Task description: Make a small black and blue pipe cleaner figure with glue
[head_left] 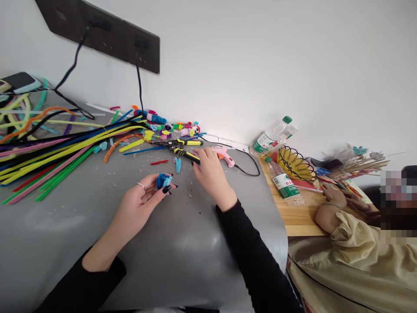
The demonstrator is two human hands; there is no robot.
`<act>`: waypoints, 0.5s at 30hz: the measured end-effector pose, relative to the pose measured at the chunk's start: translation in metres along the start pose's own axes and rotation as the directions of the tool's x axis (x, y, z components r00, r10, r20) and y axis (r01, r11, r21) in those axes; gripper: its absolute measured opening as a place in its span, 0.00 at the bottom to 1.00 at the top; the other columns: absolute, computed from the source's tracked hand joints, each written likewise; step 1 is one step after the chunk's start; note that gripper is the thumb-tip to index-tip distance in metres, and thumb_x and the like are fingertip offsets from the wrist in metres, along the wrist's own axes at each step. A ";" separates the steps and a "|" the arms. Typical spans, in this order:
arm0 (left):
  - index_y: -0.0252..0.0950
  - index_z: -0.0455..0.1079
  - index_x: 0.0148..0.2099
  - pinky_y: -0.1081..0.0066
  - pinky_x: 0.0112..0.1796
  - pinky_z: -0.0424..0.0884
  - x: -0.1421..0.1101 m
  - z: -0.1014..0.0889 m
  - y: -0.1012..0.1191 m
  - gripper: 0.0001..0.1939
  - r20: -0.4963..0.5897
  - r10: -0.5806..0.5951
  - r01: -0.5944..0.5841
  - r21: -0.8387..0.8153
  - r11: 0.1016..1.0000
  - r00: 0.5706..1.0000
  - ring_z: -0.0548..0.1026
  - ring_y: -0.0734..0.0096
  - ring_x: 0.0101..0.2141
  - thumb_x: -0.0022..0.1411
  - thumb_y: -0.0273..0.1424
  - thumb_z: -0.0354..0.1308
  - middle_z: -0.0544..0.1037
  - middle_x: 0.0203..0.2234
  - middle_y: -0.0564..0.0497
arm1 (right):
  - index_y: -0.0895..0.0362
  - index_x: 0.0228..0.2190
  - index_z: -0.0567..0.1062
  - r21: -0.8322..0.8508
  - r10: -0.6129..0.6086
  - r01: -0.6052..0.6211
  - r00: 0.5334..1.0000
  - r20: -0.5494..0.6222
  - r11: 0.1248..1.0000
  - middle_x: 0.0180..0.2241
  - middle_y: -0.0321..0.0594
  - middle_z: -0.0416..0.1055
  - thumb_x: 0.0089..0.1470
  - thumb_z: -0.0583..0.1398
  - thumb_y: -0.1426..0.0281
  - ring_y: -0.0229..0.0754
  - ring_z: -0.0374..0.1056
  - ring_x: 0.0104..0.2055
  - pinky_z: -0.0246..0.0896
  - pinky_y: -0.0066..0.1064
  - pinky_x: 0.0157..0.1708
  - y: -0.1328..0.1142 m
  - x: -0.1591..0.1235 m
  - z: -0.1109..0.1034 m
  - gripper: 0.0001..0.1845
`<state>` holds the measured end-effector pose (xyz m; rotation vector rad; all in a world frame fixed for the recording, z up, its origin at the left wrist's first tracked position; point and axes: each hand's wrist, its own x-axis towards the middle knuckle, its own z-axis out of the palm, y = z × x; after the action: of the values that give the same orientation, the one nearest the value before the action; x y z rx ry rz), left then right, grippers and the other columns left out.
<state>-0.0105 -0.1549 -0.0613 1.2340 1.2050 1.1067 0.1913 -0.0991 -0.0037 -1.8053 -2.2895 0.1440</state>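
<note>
A small tuft of blue and light-blue pipe cleaner (163, 181) is pinched between the thumb and fingers of my left hand (143, 198), raised a little above the grey table. Farther back, my right hand (213, 176) is at the pliers (185, 153), its thumb and fingers closed around the end of the lower black-and-yellow handle; some of its fingertips are hidden. The pliers lie with their handles spread and jaws towards the left. Just behind my right hand is a pink glue gun (229, 159), partly covered by it. A light-blue pipe-cleaner piece (177, 164) lies between my hands.
Long colourful pipe cleaners (65, 152) spread across the left. Small pipe-cleaner figures (185, 129) line the wall. Cords hang from a dark socket panel (104, 32). On the wooden table (306, 217) at right are plastic bottles (286, 184) and a yellow basket (295, 164); another person works there.
</note>
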 end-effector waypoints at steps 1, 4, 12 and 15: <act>0.41 0.78 0.48 0.60 0.44 0.79 0.000 0.000 0.001 0.26 -0.003 -0.008 0.008 -0.017 1.000 1.000 0.82 0.51 0.43 0.56 0.54 0.70 0.86 0.42 0.42 | 0.67 0.58 0.75 -0.033 0.003 -0.002 0.999 0.043 0.999 0.59 0.62 0.72 0.70 0.56 0.80 0.61 0.67 0.64 0.64 0.51 0.64 0.000 0.013 -0.001 0.18; 0.41 0.75 0.51 0.64 0.36 0.77 -0.001 0.000 0.004 0.29 -0.005 -0.045 0.044 -0.080 0.996 0.999 0.79 0.58 0.37 0.56 0.54 0.70 0.83 0.40 0.46 | 0.66 0.54 0.77 -0.089 0.000 0.017 0.982 0.188 0.996 0.57 0.61 0.75 0.68 0.60 0.81 0.60 0.72 0.60 0.70 0.52 0.59 -0.002 0.047 0.000 0.15; 0.41 0.72 0.56 0.66 0.34 0.72 -0.008 -0.007 0.010 0.29 -0.001 -0.225 0.218 -0.252 0.943 0.974 0.71 0.64 0.33 0.55 0.45 0.70 0.74 0.31 0.54 | 0.58 0.54 0.78 -0.006 -0.014 0.016 0.946 0.324 1.000 0.54 0.46 0.77 0.70 0.66 0.63 0.49 0.77 0.52 0.77 0.47 0.51 -0.010 0.090 0.001 0.17; 0.41 0.76 0.54 0.67 0.34 0.72 -0.011 -0.010 0.011 0.26 0.006 -0.243 0.235 -0.289 0.928 0.970 0.71 0.65 0.33 0.57 0.46 0.71 0.74 0.32 0.53 | 0.61 0.41 0.80 0.134 -0.016 -0.015 0.975 0.223 0.991 0.43 0.46 0.80 0.67 0.63 0.74 0.47 0.76 0.45 0.73 0.40 0.47 -0.007 0.095 -0.006 0.05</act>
<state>-0.0204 -0.1643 -0.0498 0.8274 1.1356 1.0757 0.1650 -0.0088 0.0148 -1.8002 -2.3618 0.5137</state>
